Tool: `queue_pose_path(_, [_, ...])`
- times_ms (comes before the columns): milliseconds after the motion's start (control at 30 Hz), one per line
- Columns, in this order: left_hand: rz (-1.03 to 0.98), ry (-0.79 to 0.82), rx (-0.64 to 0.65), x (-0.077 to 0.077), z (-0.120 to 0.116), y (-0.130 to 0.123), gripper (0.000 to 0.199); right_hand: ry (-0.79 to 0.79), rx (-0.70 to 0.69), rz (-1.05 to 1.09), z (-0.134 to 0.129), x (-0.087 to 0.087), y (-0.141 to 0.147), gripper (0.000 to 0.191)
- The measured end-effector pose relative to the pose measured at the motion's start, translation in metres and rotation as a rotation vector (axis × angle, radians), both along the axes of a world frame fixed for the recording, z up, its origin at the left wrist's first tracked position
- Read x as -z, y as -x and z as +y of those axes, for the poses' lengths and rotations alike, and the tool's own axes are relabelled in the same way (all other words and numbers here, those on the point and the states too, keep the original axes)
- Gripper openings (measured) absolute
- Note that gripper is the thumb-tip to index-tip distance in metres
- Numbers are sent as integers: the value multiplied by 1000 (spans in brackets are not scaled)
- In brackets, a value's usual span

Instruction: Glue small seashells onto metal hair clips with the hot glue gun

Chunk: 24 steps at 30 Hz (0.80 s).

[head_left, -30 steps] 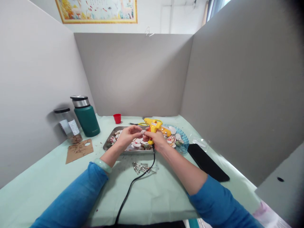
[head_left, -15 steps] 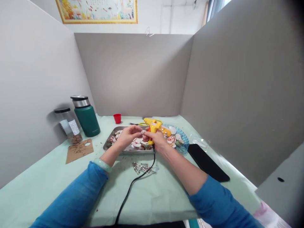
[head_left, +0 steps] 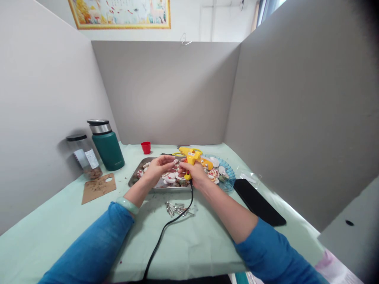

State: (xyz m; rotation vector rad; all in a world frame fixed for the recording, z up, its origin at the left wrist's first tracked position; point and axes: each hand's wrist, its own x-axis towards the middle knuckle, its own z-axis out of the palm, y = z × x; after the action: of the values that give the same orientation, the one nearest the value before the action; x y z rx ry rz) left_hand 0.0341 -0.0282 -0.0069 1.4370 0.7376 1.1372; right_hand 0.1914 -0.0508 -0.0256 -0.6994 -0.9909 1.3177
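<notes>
My right hand [head_left: 196,172] is wrapped round a yellow glue gun [head_left: 192,156], whose black cord runs down to the table's front edge. To its left, my left hand [head_left: 158,169] pinches a small red-and-white patterned piece [head_left: 176,161] between thumb and fingertips. Both hands are over a metal tray [head_left: 170,190] that holds white and patterned pieces [head_left: 169,178]. Just right of the glue gun, a blue scalloped plate [head_left: 231,173] bears more such pieces. Small metal clips [head_left: 177,210] lie in a pile in front of the tray.
At the left stand a green bottle [head_left: 108,148] and a clear jar [head_left: 85,157], with a brown board [head_left: 99,188] before them. A red cup [head_left: 146,148] stands behind the tray. A black flat object [head_left: 260,203] lies at the right. Grey panels surround the table.
My left fingertips have moved slightly left with the small piece, away from my right fingertips. The glue gun has hardly moved.
</notes>
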Motion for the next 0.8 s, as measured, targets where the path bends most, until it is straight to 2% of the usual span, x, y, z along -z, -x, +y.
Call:
queue_pose_path(200, [-116, 183, 140, 2, 0, 2, 41, -19, 8, -11, 1, 2, 0, 26])
queue_pose_path(400, [-128, 291, 199, 6, 2, 1, 28, -28, 22, -32, -1, 0, 1, 30])
queue_pose_path(600, [-82, 315, 179, 1, -3, -3, 18, -28, 33, -39, 0, 2, 2, 31])
queue_pose_path(800, [-51, 236, 114, -2, -7, -7, 23, -38, 77, -55, 2, 4, 3, 29])
